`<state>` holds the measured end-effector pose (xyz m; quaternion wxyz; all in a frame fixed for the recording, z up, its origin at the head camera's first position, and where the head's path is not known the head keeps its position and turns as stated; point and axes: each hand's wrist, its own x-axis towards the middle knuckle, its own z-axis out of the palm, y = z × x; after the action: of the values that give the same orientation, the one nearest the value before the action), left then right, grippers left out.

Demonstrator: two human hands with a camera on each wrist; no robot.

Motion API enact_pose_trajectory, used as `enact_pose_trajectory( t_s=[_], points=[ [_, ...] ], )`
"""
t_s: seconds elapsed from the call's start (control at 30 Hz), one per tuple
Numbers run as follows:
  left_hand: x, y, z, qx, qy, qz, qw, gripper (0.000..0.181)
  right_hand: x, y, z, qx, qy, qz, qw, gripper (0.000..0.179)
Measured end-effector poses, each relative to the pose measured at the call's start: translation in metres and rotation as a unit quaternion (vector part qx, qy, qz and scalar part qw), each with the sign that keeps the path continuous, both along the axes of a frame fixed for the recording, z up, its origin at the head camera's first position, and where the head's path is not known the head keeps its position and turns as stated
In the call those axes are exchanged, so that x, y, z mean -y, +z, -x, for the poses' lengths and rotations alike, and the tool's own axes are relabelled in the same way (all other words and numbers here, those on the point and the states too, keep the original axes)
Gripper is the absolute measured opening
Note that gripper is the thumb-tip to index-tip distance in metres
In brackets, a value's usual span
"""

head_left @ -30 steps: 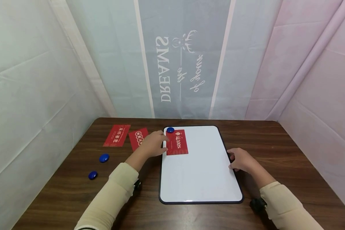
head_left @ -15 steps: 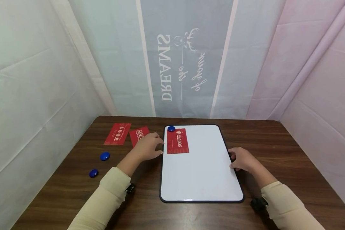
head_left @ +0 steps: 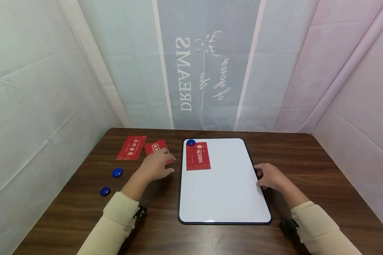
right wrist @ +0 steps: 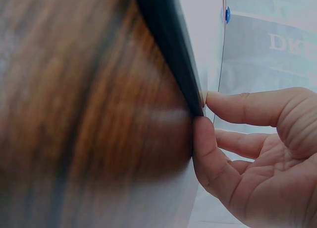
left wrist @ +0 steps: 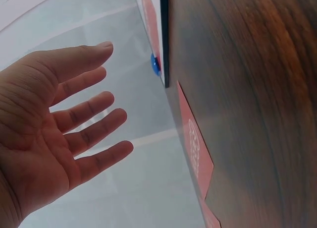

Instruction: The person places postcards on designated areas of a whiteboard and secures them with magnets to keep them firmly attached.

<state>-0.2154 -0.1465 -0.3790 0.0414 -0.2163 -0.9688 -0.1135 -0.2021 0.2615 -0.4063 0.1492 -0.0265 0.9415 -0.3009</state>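
A whiteboard (head_left: 226, 191) with a dark frame lies on the table. On its far left corner a red card (head_left: 198, 156) printed with white characters lies under a blue round magnet (head_left: 190, 142). My right hand (head_left: 269, 176) holds the board's right edge, thumb on the rim and index finger against its side, as the right wrist view shows. Left of the board, my left hand (head_left: 156, 164) hovers with fingers spread and nothing in them. It partly covers a second red card (head_left: 155, 146) in the head view; in the left wrist view this card (left wrist: 195, 144) lies beyond the fingers.
Another red card (head_left: 131, 147) lies at the table's far left. Nearer on that side are two blue magnets, one farther back (head_left: 117, 172) and one closer (head_left: 105, 191). A printed curtain (head_left: 207, 117) hangs behind the brown wooden table (head_left: 306, 156).
My left hand has drawn back leftward from the card on the board to beside the board's left edge. My right hand stays at the right edge. The view has shifted slightly.
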Motion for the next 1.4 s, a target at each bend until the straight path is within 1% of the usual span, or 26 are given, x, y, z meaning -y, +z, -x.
enact_pose_trajectory(
  t_s=[0.2,0.47,0.73,0.9,1.23,1.4],
  points=[
    [0.016,0.002,-0.006,-0.013,0.017,-0.007,0.9997,0.050,0.001,0.001,-0.001,-0.002,0.000,0.004,1.0000,0.069],
    [0.037,0.006,-0.013,-0.019,0.040,-0.012,0.9989,0.053,0.000,0.000,0.001,-0.002,0.001,0.001,1.0000,0.069],
    [0.058,0.007,-0.019,-0.022,0.050,-0.041,0.9977,0.047,0.000,-0.001,0.001,-0.003,0.001,0.001,1.0000,0.069],
    [0.069,0.008,-0.022,-0.033,0.053,-0.050,0.9968,0.044,0.000,-0.001,0.001,-0.003,0.004,0.001,1.0000,0.069],
    [0.089,0.005,-0.021,-0.027,0.085,-0.077,0.9931,0.038,0.000,-0.001,0.000,-0.001,0.000,-0.001,1.0000,0.069],
    [0.095,0.003,-0.017,-0.017,0.101,-0.084,0.9912,0.037,0.001,0.000,0.000,0.002,-0.006,-0.001,1.0000,0.069]
  ],
)
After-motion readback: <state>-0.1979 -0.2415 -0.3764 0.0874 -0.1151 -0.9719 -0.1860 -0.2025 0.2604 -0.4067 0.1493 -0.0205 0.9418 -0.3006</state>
